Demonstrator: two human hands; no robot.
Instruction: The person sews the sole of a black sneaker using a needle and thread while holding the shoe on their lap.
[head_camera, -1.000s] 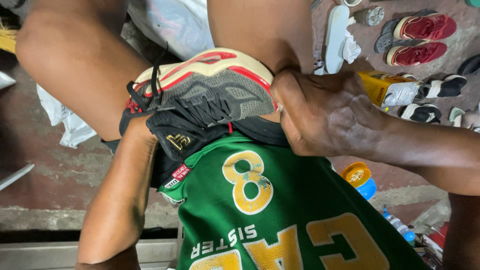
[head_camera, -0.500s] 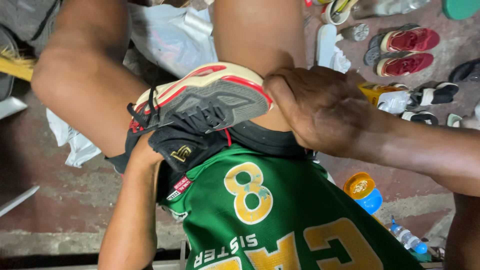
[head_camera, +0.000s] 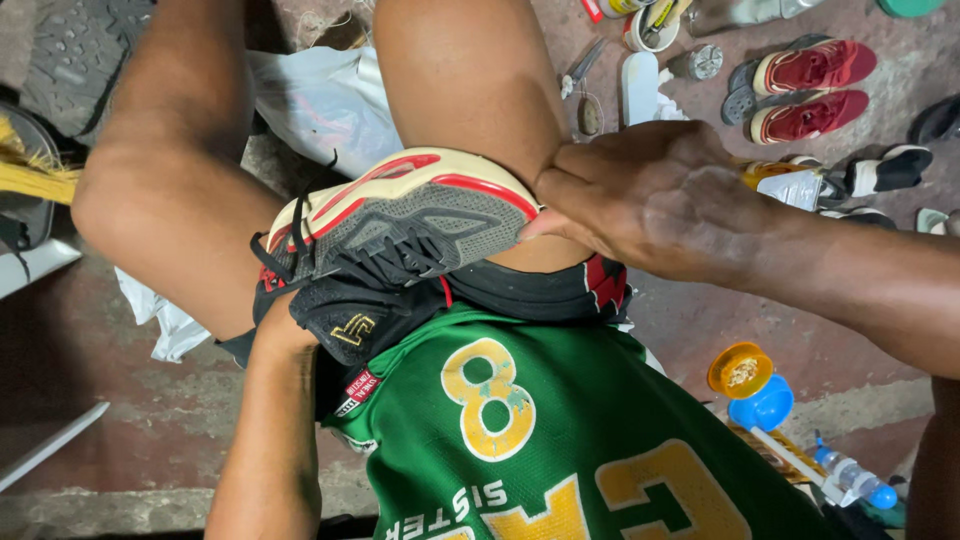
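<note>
Head camera view: compared with half a second earlier, the sneaker (head_camera: 400, 235) is seen at much the same place on the lap, while the right hand (head_camera: 650, 205) is shifted slightly toward 3 o'clock along the toe. The sneaker, grey-soled with a cream and red rim and black laces, is laid sole-up across the thigh, its long axis run from about 8 o'clock to 2 o'clock, the toe pointed toward 2 o'clock and the heel toward 8 o'clock. The right hand is curled partly closed over the toe end, fingertips pressed to the edge of the sole. The left hand is hidden inside the shoe's opening, so its grip cannot be told; only the forearm is shown. Red shoes (head_camera: 805, 85) are left on the floor (head_camera: 90, 340) at 1 o'clock.
</note>
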